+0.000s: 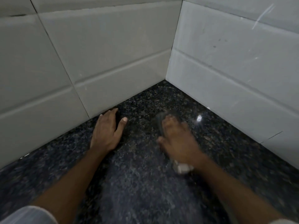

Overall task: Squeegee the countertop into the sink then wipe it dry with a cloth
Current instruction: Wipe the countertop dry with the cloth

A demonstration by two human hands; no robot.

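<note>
At 3 o'clock on the countertop (145, 183), right hand (176, 139) grips blurred squeegee (161, 122), likely mid-stroke; left hand (106, 131), 9 o'clock, lies flat, fingers straight, probably bracing. Sink unseen.

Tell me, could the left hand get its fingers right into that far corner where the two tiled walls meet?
Probably yes. The left hand lies flat on the dark granite countertop beside the left tiled wall, and only bare stone shows between its fingertips and the corner. The blurred right hand works off to the side.
</note>
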